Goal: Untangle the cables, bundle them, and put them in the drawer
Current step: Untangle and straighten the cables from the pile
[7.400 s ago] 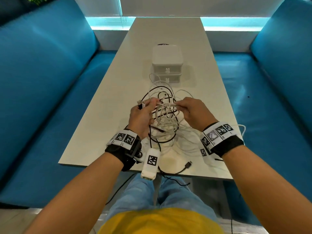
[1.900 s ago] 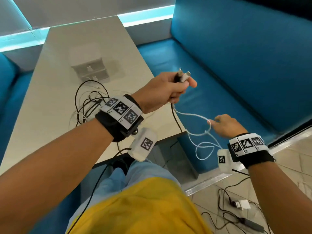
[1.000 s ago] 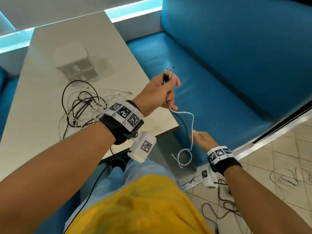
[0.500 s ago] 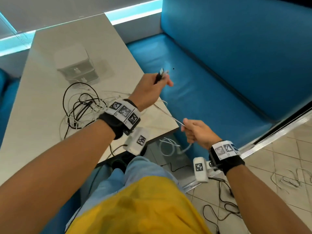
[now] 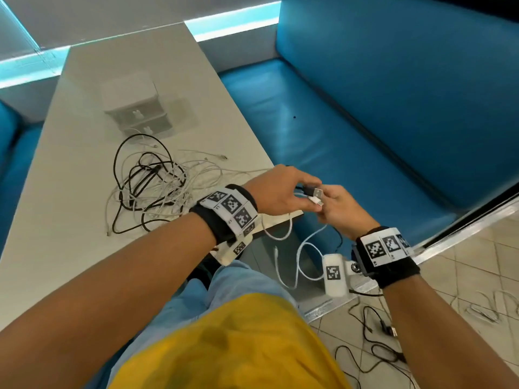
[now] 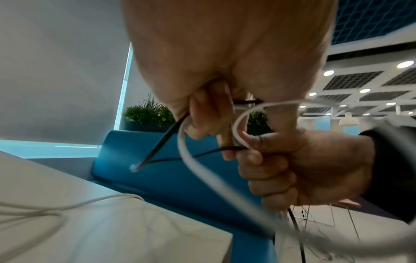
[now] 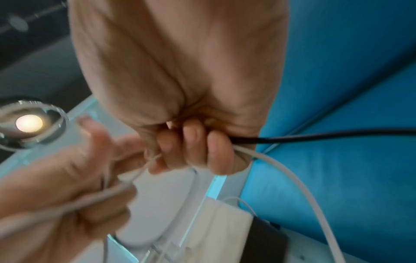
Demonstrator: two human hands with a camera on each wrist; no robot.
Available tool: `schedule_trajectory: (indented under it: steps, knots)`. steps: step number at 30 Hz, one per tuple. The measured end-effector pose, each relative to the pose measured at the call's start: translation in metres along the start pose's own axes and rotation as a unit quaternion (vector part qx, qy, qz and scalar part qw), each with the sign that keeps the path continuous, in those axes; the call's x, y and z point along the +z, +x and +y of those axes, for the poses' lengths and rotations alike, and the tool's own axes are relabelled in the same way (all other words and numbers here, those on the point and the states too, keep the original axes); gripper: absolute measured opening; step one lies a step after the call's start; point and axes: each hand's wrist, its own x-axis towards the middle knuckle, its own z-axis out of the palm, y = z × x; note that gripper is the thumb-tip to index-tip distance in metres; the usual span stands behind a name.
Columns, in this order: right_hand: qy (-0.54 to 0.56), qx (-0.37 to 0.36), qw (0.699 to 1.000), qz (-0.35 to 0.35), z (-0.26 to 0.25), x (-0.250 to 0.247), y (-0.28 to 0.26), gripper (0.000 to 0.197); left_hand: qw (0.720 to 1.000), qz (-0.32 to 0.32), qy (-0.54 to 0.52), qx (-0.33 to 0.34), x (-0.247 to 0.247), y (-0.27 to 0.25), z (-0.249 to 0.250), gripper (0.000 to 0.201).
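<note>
- Drawer unit point(image 5: 134, 108), upper left of the head view, stands closed on the table point(image 5: 70, 248).
- Below it, left of centre, a tangle point(image 5: 151, 186) of black and white cables lies on the table.
- Left hand point(image 5: 278, 189), at centre, pinches a black plug point(image 5: 311, 190) and a white cable point(image 5: 283, 234); in the left wrist view its fingers point(image 6: 209, 113) curl round both.
- Right hand point(image 5: 339, 209), just right of it and touching, grips the same white cable and a black cable point(image 7: 326, 136); white loops hang below, off the table edge.
- Blue sofa point(image 5: 379, 122) fills the right; loose cables point(image 5: 376, 341) lie on the floor at lower right.
</note>
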Motion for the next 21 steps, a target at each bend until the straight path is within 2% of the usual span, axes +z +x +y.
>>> schedule_trajectory:
  steps: [2, 5, 8, 11, 14, 17, 21]
  knots:
    - [0.027, -0.009, 0.999, -0.019, -0.011, -0.004, -0.002, 0.024, 0.999, -0.027, 0.030, -0.002, 0.001, 0.005, -0.001, 0.038]
    - [0.054, -0.025, 0.997, -0.042, -0.017, -0.012, -0.006, 0.030, 0.996, -0.051, 0.070, -0.033, -0.003, 0.009, -0.001, 0.020]
    - [0.071, -0.050, 0.995, -0.041, -0.013, -0.020, -0.007, 0.029, 0.994, -0.020, 0.095, -0.055, -0.014, 0.009, 0.000, 0.028]
    - [0.139, -0.044, 0.989, -0.014, 0.001, -0.025, -0.007, 0.028, 0.995, 0.073, 0.030, -0.059, -0.035, 0.007, -0.003, 0.022]
    - [0.156, -0.017, 0.988, 0.012, 0.033, -0.024, -0.002, 0.031, 0.974, 0.199, -0.075, -0.083, -0.055, 0.008, -0.010, 0.028]
    - [0.093, 0.001, 0.996, 0.013, 0.064, -0.020, 0.000, 0.040, 0.949, 0.265, -0.127, -0.110, -0.064, 0.007, -0.015, 0.032]
    - [-0.064, 0.008, 0.998, 0.002, 0.077, -0.014, 0.002, 0.031, 0.913, 0.351, -0.154, -0.138, -0.063, 0.005, -0.021, 0.031]
